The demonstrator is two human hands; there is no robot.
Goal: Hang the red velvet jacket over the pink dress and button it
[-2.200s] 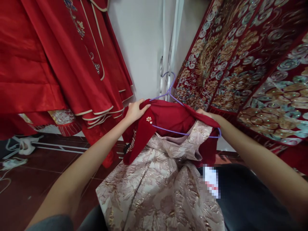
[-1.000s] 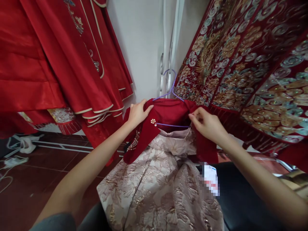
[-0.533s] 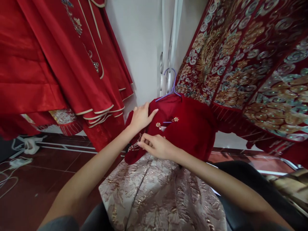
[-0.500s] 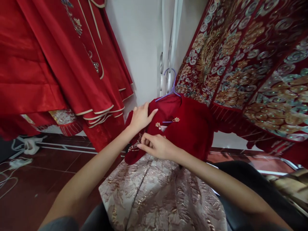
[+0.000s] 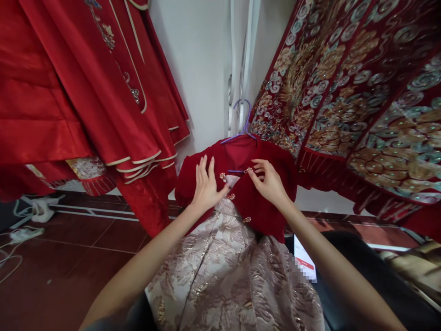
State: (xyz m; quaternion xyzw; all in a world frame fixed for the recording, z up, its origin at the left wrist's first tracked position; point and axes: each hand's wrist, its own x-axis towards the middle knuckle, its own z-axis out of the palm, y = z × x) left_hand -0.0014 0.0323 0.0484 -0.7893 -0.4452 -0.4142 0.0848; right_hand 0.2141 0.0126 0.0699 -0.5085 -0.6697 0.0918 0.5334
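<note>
A dark red velvet jacket (image 5: 272, 216) with pearly flower-shaped buttons hangs on a purple hanger (image 5: 245, 131) over a pale, gold-patterned brocade dress (image 5: 220, 276). My left hand (image 5: 206, 186) lies on the jacket's left front, fingers stretched out and thumb pointing toward the opening. Just above that thumb is one flower button (image 5: 223, 176). On the other side of the opening, my right hand (image 5: 270, 181) has curled fingers, with thumb and forefinger at the upper right flower button (image 5: 248, 170). Lower buttons show along the jacket's edge.
Red satin garments (image 5: 69, 92) hang at the left, and a heavily embroidered red garment (image 5: 344, 101) at the right. A white cabinet (image 5: 193, 59) stands behind. A lit phone (image 5: 303, 259) lies on a black surface at the right. White cables (image 5: 24, 234) rest on the tiled floor.
My right hand has left the beaded trim at the lower left and moved up and right to the upper button. My left hand has shifted slightly down. The jacket front now lies flatter.
</note>
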